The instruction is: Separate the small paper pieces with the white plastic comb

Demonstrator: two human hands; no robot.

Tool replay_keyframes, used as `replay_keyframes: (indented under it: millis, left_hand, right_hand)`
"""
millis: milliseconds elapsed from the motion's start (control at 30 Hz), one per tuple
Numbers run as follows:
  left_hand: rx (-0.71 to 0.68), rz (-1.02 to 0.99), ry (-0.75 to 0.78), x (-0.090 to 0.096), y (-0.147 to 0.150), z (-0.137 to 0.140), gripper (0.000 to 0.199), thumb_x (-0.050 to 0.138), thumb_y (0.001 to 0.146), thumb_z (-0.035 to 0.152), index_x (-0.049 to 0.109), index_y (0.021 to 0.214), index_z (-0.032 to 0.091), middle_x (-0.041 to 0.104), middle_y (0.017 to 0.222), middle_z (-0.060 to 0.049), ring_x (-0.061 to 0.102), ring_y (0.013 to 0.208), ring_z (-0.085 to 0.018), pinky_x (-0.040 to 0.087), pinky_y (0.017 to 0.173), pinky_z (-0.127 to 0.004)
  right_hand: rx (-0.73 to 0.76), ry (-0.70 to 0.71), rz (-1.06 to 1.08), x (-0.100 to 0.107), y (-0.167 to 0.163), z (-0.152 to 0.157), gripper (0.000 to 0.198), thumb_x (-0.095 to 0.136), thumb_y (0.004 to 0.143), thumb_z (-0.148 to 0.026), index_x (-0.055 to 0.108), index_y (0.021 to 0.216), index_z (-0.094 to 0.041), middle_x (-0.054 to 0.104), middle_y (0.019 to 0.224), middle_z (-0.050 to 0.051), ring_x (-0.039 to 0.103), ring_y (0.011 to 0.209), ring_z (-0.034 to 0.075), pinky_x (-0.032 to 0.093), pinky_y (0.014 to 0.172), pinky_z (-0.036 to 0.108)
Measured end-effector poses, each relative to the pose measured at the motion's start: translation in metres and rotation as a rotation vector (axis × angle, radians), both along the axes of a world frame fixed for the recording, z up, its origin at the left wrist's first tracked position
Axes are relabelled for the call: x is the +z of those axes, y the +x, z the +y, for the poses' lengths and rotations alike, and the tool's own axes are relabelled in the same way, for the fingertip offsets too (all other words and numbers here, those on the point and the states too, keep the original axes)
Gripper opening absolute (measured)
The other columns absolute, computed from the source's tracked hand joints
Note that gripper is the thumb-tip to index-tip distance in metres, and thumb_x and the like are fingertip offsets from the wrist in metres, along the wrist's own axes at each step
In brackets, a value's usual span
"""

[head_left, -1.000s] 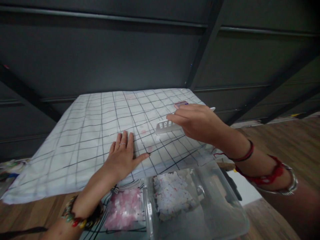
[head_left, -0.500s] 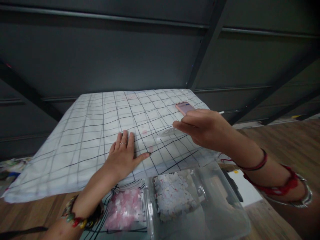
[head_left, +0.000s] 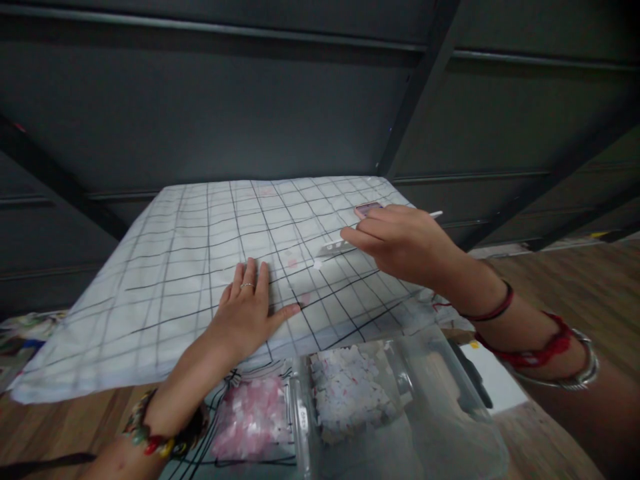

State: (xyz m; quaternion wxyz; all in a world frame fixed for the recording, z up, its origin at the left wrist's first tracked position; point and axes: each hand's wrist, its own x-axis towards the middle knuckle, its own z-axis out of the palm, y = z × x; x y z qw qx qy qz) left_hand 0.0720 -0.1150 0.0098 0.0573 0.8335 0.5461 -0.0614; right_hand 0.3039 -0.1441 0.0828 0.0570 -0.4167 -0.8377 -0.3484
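Note:
My left hand (head_left: 247, 315) lies flat, fingers spread, on a white cloth with a black grid (head_left: 200, 253) stretched over a raised board. My right hand (head_left: 400, 241) hovers over the cloth's right side and grips a white plastic tool (head_left: 334, 248) with slots along it, its tip touching the cloth beside a small white tile (head_left: 317, 265). A few faint pink tiles (head_left: 291, 263) lie on the cloth between my hands. A pink phone (head_left: 369, 208) peeks out behind my right fingers.
A clear plastic box (head_left: 400, 413) with white tiles (head_left: 347, 393) stands at the near edge. Left of it lies a bag of pink tiles (head_left: 253, 417). Dark panelled wall with metal braces behind; wooden floor at the right.
My right hand turned the white tool flatter and lowered its tip to the cloth, then shifted slightly back over the phone. My left hand has stayed put.

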Motion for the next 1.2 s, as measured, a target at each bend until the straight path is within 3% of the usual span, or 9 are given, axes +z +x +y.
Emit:
replay_keyframes:
  millis: [333, 567, 700, 833, 1000, 1200]
  left_hand:
    - [-0.037, -0.047, 0.033, -0.003, -0.006, 0.0, 0.089, 0.037, 0.084, 0.063, 0.017, 0.141, -0.002, 0.01, 0.146, -0.026, 0.004, 0.134, -0.038, 0.024, 0.103, -0.05]
    - [-0.025, -0.043, 0.014, -0.003, -0.005, 0.001, 0.09, 0.036, 0.084, 0.065, 0.016, 0.142, -0.001, 0.009, 0.147, -0.025, 0.005, 0.134, -0.038, 0.023, 0.103, -0.049]
    - [-0.042, -0.065, 0.013, -0.001, -0.005, 0.001, 0.086, 0.037, 0.084, 0.064, 0.016, 0.143, 0.005, 0.008, 0.148, -0.022, 0.003, 0.134, -0.038, 0.024, 0.102, -0.05]
    - [-0.03, -0.051, 0.004, 0.001, -0.004, 0.001, 0.083, 0.038, 0.085, 0.062, 0.015, 0.144, 0.008, 0.005, 0.148, -0.021, 0.003, 0.134, -0.038, 0.024, 0.102, -0.051]
    - [-0.041, -0.024, 0.007, 0.002, -0.004, 0.0, 0.077, 0.04, 0.087, 0.058, 0.017, 0.144, 0.01, 0.004, 0.148, -0.021, 0.001, 0.134, -0.037, 0.023, 0.102, -0.05]
    - [-0.059, -0.045, 0.013, 0.002, -0.004, 0.0, 0.076, 0.038, 0.087, 0.06, 0.022, 0.143, 0.012, 0.007, 0.149, -0.02, 0.004, 0.134, -0.039, 0.026, 0.099, -0.053]
  right_hand:
    - [0.022, -0.117, 0.107, 0.0, 0.003, -0.016, 0.032, 0.029, 0.088, -0.01, 0.059, 0.081, -0.018, 0.048, 0.06, 0.001, 0.037, 0.056, 0.013, 0.023, 0.053, 0.029]
    - [0.121, -0.07, 0.107, 0.0, 0.002, -0.018, 0.031, 0.03, 0.088, -0.009, 0.06, 0.083, -0.018, 0.049, 0.06, 0.0, 0.037, 0.056, 0.013, 0.023, 0.053, 0.028]
    - [0.075, -0.1, 0.106, -0.001, 0.001, -0.012, 0.03, 0.031, 0.084, -0.004, 0.059, 0.083, -0.018, 0.051, 0.062, 0.001, 0.041, 0.058, 0.013, 0.025, 0.053, 0.028]
    - [0.003, -0.046, 0.138, -0.001, 0.004, -0.01, 0.029, 0.035, 0.079, -0.001, 0.058, 0.085, -0.017, 0.052, 0.063, 0.001, 0.043, 0.061, 0.014, 0.027, 0.055, 0.028]
    - [0.159, -0.053, 0.161, -0.004, 0.007, -0.016, 0.029, 0.035, 0.081, -0.002, 0.059, 0.089, -0.017, 0.051, 0.061, 0.0, 0.038, 0.056, 0.012, 0.028, 0.053, 0.026]
    - [0.077, -0.025, 0.159, -0.006, 0.005, -0.012, 0.03, 0.034, 0.079, -0.001, 0.058, 0.089, -0.017, 0.052, 0.063, 0.0, 0.042, 0.059, 0.013, 0.029, 0.054, 0.026]
